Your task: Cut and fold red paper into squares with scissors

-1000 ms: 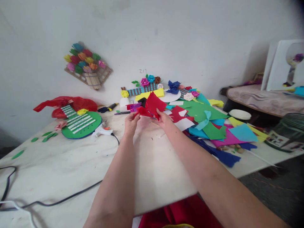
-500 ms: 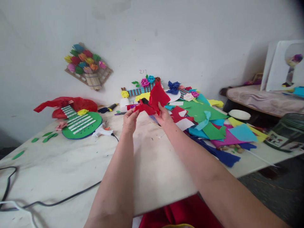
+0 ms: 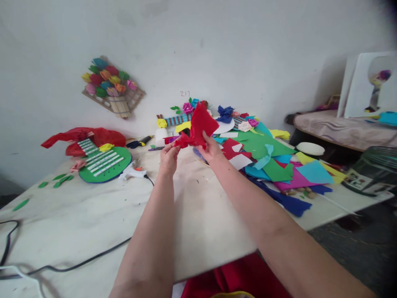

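Both my hands hold a red paper piece (image 3: 200,124) up above the white table (image 3: 93,215), at its far middle. My left hand (image 3: 169,156) pinches the folded lower left end of the paper. My right hand (image 3: 211,150) grips the right side, where a wider flap stands up. A pile of coloured paper sheets (image 3: 276,165) in green, blue, pink and yellow lies just right of my right hand.
A white glue gun (image 3: 132,173) with a black cord (image 3: 77,260) lies left of my left hand. A green round board with white strips (image 3: 104,162) and a red plastic bag (image 3: 83,135) sit further left. Paper flowers (image 3: 198,109) line the wall. A white plate (image 3: 310,148) is at right.
My hands have lifted the red paper a little higher and the wide flap now stands more upright. The left fingers have shifted along the folded end.
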Demonstrator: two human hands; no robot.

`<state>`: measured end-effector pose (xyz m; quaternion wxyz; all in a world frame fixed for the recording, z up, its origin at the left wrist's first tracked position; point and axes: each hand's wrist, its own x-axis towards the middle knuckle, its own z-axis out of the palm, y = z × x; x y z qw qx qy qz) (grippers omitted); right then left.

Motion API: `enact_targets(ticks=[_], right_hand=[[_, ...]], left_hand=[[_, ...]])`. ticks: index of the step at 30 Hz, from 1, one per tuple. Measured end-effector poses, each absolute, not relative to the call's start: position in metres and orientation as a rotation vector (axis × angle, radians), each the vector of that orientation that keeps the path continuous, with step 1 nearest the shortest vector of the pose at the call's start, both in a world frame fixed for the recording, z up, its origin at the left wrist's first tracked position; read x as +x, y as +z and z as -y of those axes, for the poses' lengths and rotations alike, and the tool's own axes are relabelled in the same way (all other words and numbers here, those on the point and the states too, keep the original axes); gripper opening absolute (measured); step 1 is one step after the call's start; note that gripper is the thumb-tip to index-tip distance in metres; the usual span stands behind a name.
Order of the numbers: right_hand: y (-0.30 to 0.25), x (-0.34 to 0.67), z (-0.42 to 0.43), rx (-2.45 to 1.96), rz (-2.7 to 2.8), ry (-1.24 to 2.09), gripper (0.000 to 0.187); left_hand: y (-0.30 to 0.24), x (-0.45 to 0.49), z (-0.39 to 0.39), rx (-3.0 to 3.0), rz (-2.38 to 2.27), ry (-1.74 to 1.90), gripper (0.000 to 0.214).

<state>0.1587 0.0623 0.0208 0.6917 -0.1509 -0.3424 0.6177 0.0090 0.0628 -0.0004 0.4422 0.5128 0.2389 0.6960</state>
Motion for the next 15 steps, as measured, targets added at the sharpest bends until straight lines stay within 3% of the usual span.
enact_targets(ticks=[4,10,15], right_hand=[[0.028,0.166,-0.063,-0.359,0.709,1.199,0.016],[0.021,0.161,-0.062,-0.413,0.88,1.444,0.017],[0.032,0.176,-0.069,-0.428,0.674,1.183,0.011]], left_hand=[[-0.003,0.01,-0.064,1.298,-0.635,1.732,0.006],[-0.004,0.009,-0.062,1.323,-0.673,1.713,0.006],[-0.006,0.008,-0.061,1.382,-0.716,1.705,0.009]])
